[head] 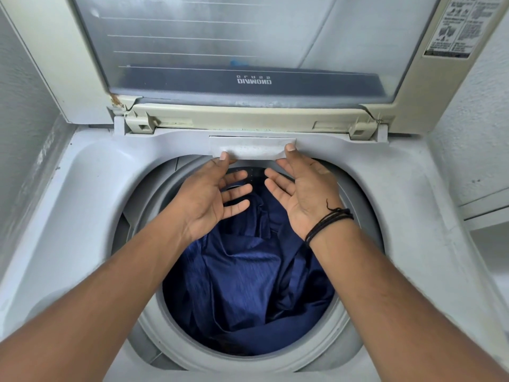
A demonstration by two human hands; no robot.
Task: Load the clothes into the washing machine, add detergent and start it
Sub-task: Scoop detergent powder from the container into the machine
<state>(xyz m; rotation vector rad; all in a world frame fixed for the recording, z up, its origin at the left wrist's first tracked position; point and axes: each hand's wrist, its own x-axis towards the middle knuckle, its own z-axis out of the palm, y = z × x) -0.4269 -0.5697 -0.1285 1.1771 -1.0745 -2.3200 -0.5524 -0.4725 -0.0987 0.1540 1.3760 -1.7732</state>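
A top-loading washing machine [91, 172] stands with its glass lid [248, 45] raised upright. Dark blue clothes [248, 277] lie crumpled in the drum. At the back rim of the opening sits a grey detergent drawer [252, 148]. My left hand [212, 194] reaches over the drum, palm facing right, its thumb tip touching the drawer's lower left edge. My right hand [305, 188], with black cords at the wrist, faces it, thumb tip on the drawer's right corner. The fingers of both hands are relaxed and spread, holding nothing.
White textured walls close in on the left [24, 92] and right [479, 119]. A label sticker [457, 26] sits on the lid frame at upper right. A white ledge [484, 208] juts out at the right.
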